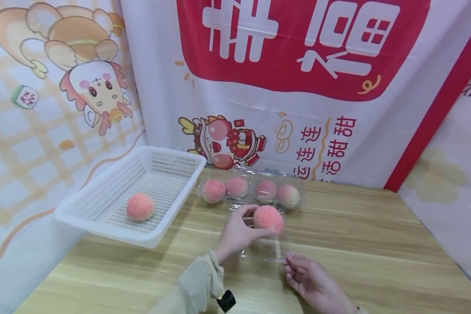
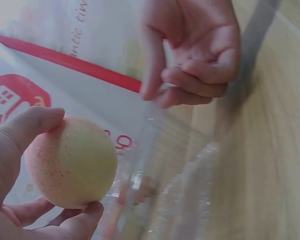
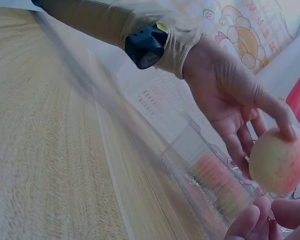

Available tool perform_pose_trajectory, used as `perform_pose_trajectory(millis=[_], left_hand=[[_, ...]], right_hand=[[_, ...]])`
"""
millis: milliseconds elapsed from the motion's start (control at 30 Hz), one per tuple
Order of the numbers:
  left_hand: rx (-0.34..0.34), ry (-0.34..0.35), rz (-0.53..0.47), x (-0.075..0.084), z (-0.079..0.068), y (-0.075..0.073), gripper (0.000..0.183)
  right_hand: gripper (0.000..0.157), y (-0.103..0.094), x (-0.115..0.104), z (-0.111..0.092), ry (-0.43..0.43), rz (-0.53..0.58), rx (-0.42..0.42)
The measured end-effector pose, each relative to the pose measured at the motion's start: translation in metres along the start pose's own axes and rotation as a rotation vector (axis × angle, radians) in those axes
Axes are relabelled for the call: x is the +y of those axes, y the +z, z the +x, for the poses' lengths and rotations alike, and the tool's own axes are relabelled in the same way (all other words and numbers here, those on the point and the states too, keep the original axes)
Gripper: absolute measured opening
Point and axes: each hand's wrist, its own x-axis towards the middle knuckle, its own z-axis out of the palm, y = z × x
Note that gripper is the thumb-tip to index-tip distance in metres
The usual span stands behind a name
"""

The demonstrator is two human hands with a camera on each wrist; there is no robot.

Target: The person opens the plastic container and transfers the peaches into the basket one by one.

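Note:
My left hand (image 1: 235,235) grips a pink and cream peach (image 1: 267,219) between thumb and fingers, above a clear plastic box (image 1: 260,253). The left wrist view shows the peach's pale, red-speckled side. With thumb and fingertips my right hand (image 1: 311,279) pinches the near right corner of the clear box. Behind the left hand, several more peaches (image 1: 214,192) sit in clear plastic packaging by the back wall. Whether the near box is joined to that packaging is hard to tell. In the right wrist view, peaches (image 3: 212,172) show through clear plastic.
A white perforated basket (image 1: 105,232) stands on the left of the wooden table (image 1: 357,244), with one peach (image 1: 140,206) inside. Printed cloth hangings (image 1: 156,87) enclose the table at the back and both sides.

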Motion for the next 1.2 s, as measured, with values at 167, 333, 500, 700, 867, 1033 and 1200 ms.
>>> perform_pose_trajectory(millis=[167,333,500,700,867,1033,1200], left_hand=[[0.032,-0.013,0.006,0.017,-0.007,-0.023,0.076],[0.090,0.003,0.001,0.032,-0.017,-0.049,0.078],[0.144,0.000,-0.019,0.048,-0.027,-0.075,0.080],[0.235,-0.046,0.000,0.062,-0.042,-0.111,0.089],[0.356,-0.059,0.018,0.058,-0.054,-0.147,0.092],[0.527,-0.052,0.081,0.040,-0.063,-0.180,0.084],[0.623,-0.087,0.252,0.022,-0.072,-0.202,0.086]], right_hand=[[0.010,0.002,0.003,0.002,0.001,-0.004,-0.006],[0.016,0.005,0.005,0.003,0.007,0.004,0.007],[0.020,0.005,0.005,0.003,0.012,0.002,0.017],[0.022,0.005,0.004,0.002,0.012,-0.011,0.016],[0.015,0.004,0.002,0.002,-0.001,-0.025,-0.004],[0.015,0.002,0.001,0.002,0.001,-0.030,-0.014],[0.013,0.002,0.001,0.002,0.007,-0.023,-0.027]])
